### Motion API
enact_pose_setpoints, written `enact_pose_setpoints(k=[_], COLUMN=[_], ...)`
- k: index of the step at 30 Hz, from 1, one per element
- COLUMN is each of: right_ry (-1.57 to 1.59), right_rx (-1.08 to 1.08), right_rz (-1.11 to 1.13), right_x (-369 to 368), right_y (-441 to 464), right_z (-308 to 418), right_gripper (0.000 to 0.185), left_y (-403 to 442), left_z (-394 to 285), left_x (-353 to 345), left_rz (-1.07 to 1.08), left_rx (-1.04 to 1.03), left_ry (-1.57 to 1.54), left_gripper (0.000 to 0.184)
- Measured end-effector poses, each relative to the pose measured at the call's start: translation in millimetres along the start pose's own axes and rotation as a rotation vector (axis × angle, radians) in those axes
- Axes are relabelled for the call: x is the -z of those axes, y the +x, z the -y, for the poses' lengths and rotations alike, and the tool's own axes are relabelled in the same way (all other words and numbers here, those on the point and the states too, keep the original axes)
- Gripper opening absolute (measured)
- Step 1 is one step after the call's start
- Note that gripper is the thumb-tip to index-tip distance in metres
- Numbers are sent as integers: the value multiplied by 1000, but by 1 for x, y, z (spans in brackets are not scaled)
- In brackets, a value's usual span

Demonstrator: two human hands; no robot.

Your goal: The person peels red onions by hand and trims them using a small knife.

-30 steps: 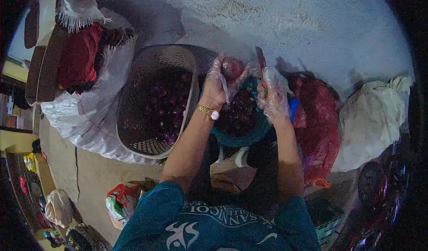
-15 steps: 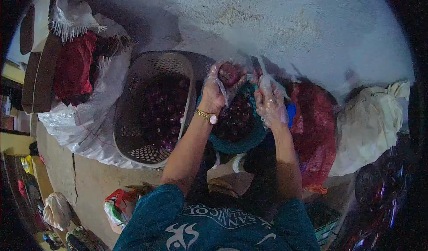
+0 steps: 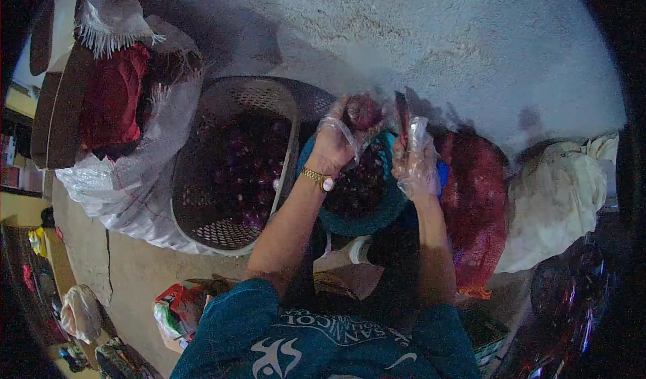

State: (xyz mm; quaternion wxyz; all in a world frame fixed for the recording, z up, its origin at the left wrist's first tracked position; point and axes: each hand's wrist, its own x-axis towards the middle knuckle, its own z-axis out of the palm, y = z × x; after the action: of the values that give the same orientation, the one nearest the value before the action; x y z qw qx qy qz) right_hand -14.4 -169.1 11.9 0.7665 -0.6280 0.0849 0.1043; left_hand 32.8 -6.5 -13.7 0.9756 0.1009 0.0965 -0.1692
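Observation:
My left hand (image 3: pixel 333 147), in a clear plastic glove with a gold watch at the wrist, is closed around a red onion (image 3: pixel 362 112). In my gloved right hand (image 3: pixel 415 163) is a knife (image 3: pixel 402 118), its blade pointing up toward the wall and apart from the onion. Both hands are over a teal tub (image 3: pixel 360 228) that holds dark purple pieces, probably onions or their skins; they are too dim to tell. Left of the tub stands a grey plastic basket (image 3: pixel 289 151) with many dark red onions inside.
A white woven sack (image 3: pixel 128 197) with red mesh cloth (image 3: pixel 116 103) stands at the left. On the right are a red mesh sack (image 3: pixel 474 204) and a pale sack (image 3: pixel 555 204). A rough wall (image 3: pixel 431 36) rises beyond. A plastic bag (image 3: pixel 176 315) lies on the floor.
My left hand and the onion have shifted a little to the right. The knife has turned more upright in my right hand, which has dropped slightly.

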Motion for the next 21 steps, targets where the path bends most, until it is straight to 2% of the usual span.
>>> enact_pose_setpoints(k=[2,4,8,10,11,13,14,16,20,21], right_ry=[37,73,148,-25,-24,-467,-465,-988,-1211,-1258], right_rx=[18,195,188,130,130,297,296,317,336,442], right_rz=[15,164,145,197,195,-77,-77,-18,-53,-82], right_x=[12,12,5,16,24,26,30,9,5,7], right_y=[7,11,10,12,15,17,19,9,6,10], right_z=[-8,2,12,10,1,-9,-10,27,29,21], right_gripper=[30,31,32,43,43,61,61,75,72,71], left_y=[0,-4,-3,-1,0,2,2,-2,1,2], left_z=[2,5,8,10,11,10,10,11,16,17], left_x=[-3,-14,-14,-6,-3,-1,0,-3,4,4], left_rz=[11,-10,-116,-115,-115,-166,-167,-110,-112,-131], left_rx=[18,36,49,55,57,63,63,80,103,110], left_ry=[37,22,99,99,100,183,184,193,250,307], left_gripper=[44,45,45,45,45,41,41,38,35,35])
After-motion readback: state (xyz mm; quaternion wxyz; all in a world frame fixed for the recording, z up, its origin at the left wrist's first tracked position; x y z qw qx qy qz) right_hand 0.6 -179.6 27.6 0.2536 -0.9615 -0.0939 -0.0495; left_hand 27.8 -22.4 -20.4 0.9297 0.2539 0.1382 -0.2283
